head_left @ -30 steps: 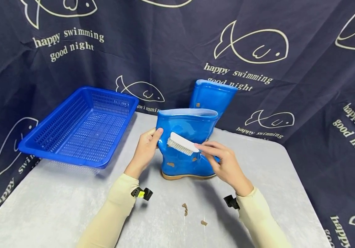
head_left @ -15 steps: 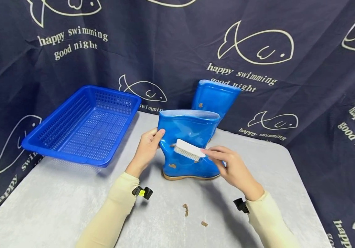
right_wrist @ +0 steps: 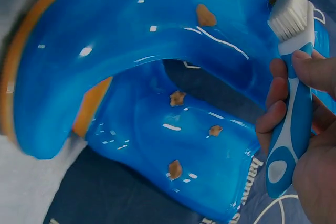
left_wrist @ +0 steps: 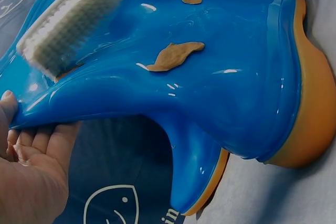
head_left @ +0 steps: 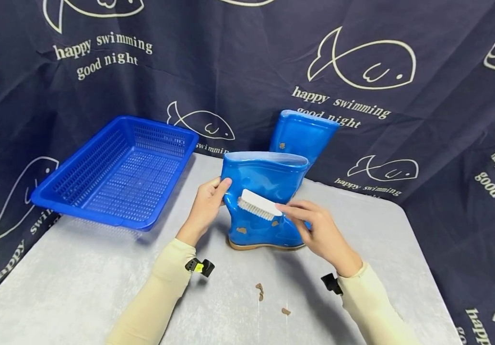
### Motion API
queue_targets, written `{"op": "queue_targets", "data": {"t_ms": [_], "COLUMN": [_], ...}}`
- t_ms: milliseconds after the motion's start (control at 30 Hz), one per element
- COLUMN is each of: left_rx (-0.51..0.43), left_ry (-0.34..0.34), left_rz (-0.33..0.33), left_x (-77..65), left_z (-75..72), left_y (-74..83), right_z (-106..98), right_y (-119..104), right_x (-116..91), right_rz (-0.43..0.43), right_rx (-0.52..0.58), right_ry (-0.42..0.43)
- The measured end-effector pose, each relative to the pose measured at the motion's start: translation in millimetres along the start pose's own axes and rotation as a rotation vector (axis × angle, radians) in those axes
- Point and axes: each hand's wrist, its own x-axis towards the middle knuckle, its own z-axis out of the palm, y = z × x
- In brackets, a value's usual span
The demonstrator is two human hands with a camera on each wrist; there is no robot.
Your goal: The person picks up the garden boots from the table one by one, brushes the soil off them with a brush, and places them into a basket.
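Observation:
A blue rubber boot (head_left: 265, 179) with a tan sole stands upright on the table, brown patches stuck to its side. My left hand (head_left: 207, 203) grips the back edge of its shaft, thumb on the near side. In my right hand (head_left: 316, 230) is a scrub brush (head_left: 259, 204); the right wrist view shows fingers and thumb around its blue and white handle (right_wrist: 294, 124). The bristles (left_wrist: 68, 24) lie against the shaft, over a partly covered brown patch (left_wrist: 68, 72). Lower down, another brown patch (left_wrist: 176, 56) is in plain sight.
A second blue boot (head_left: 303, 136) with brown patches stands behind the first, partly hidden by it. To the left is a blue perforated basket (head_left: 139, 223). Several brown bits (head_left: 260, 291) lie on the table (head_left: 213, 306) in front. A dark printed cloth (head_left: 247, 72) hangs behind.
The brush in my right hand moved down and right along the boot, then back up and left a little. My left hand keeps its grip on the boot.

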Motion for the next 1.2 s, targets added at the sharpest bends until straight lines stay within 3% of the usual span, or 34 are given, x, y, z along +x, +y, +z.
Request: {"op": "queue_targets", "data": {"t_ms": [300,533,700,1000,1200], "left_rx": [0.033,0.047,0.053,0.040,0.006], "left_ry": [-0.037,-0.024,-0.041,-0.051,-0.057], "left_rz": [0.001,0.002,-0.026,-0.024,-0.018], "left_x": [2.4,0.9,-3.3,-5.1,-4.4], "left_z": [-2.9,-2.4,-1.8,-3.5,-1.0], "left_y": [7.2,7.4,3.4,1.3,2.1], "right_z": [2.0,1.8,9.7,5.6,1.2], "right_y": [-2.1,-10.7,-7.1,-7.5,-11.5], "right_x": [-30.2,-3.7,8.9,-18.8,-28.2], "right_rz": [0.022,0.053,0.016,0.001,0.049], "right_rx": [-0.003,0.018,0.004,-0.018,0.007], "right_ry": [0.039,0.109,0.057,-0.029,0.029]}}
